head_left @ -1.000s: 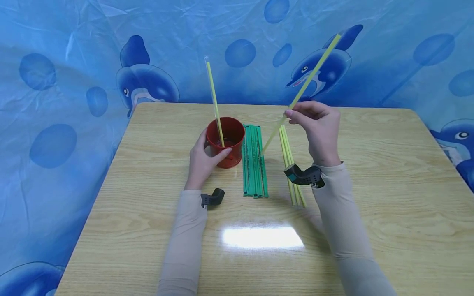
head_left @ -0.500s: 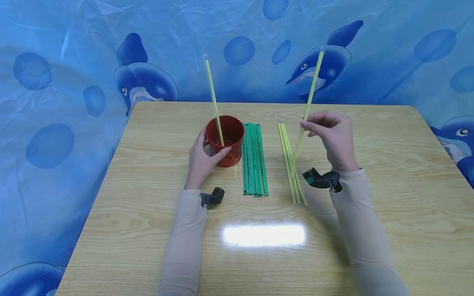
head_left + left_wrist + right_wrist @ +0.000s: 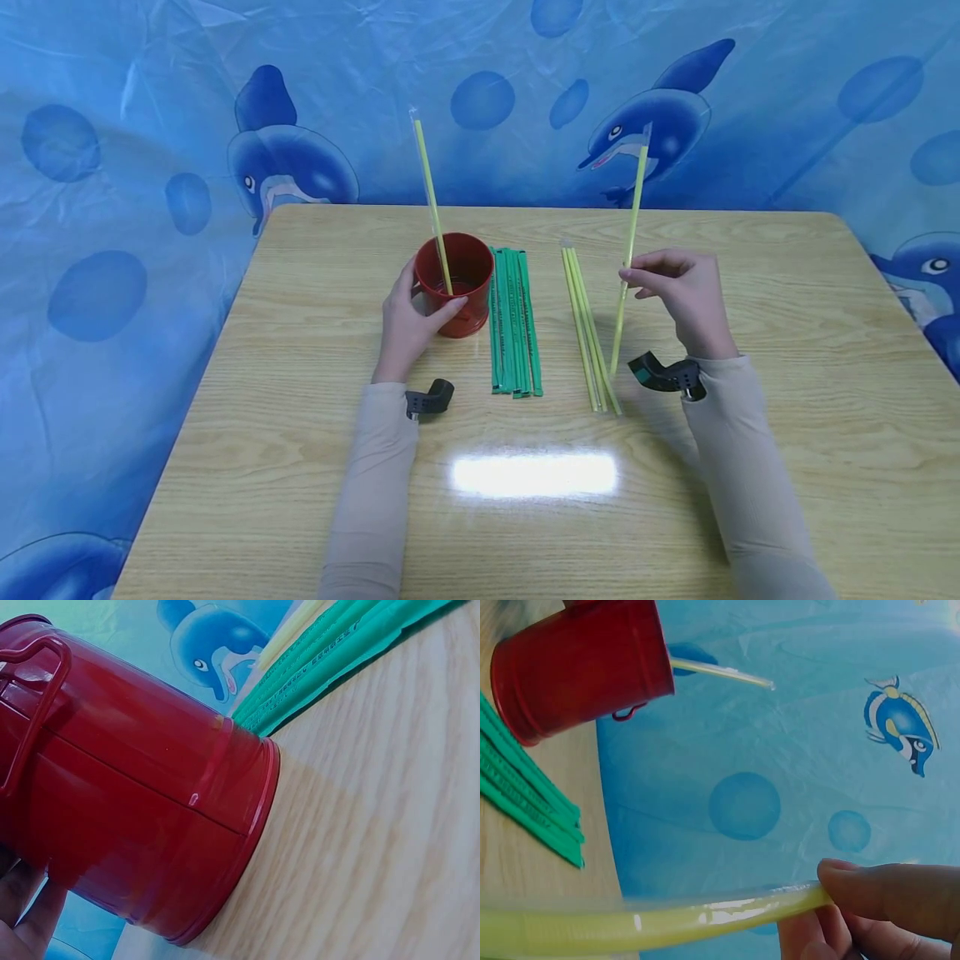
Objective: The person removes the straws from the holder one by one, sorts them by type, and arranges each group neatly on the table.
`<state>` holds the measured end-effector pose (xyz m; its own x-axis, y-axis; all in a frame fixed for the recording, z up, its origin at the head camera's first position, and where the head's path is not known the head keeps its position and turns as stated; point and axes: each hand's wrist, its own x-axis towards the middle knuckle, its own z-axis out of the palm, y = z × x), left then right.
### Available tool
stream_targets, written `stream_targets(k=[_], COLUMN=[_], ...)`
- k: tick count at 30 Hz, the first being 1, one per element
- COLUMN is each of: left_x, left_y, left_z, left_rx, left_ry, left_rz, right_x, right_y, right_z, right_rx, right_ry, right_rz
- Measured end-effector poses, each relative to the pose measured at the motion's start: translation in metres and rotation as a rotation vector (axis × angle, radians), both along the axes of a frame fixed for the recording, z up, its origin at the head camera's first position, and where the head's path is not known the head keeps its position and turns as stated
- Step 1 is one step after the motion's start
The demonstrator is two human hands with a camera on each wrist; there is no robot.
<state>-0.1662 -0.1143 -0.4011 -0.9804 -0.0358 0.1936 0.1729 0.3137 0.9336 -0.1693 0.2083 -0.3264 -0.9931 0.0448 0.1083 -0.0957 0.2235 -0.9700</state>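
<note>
My left hand (image 3: 405,321) grips a red metal bucket (image 3: 472,313) on the table, thumb at the near rim and fingers around its left side. One wrapped yellow straw (image 3: 430,185) leans inside, rising well above the rim. Between thumb and fingertips, my right hand (image 3: 686,298) pinches another yellow straw (image 3: 705,919) in a clear sleeve. This straw stands nearly upright in the head view, its lower end beside a small bunch of wrapped yellow straws (image 3: 587,333) lying on the table. The left wrist view shows the bucket's side and a wire-like handle (image 3: 56,682).
Several slim green paper-wrapped sticks (image 3: 516,325) lie side by side just right of the bucket. The wooden table (image 3: 262,467) ends at a blue curtain (image 3: 405,50) printed with dolphins. A bright light reflection (image 3: 534,475) shows on the tabletop.
My right hand has moved right and lower, bringing its straw from a slant over the green sticks to nearly upright beside the yellow bunch. The left hand keeps its grip on the bucket.
</note>
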Motion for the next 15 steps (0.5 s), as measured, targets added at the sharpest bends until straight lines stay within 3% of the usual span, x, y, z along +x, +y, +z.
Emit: stream_targets(k=[15], left_x=[-0.001], left_y=[0.0], left_z=[-0.001], left_rx=[0.001], left_ry=[0.01], left_rz=[0.0], right_x=[-0.007], right_y=[0.019], right_z=[-0.027], right_rx=[0.264], right_ry=[-0.243], right_rz=[0.062])
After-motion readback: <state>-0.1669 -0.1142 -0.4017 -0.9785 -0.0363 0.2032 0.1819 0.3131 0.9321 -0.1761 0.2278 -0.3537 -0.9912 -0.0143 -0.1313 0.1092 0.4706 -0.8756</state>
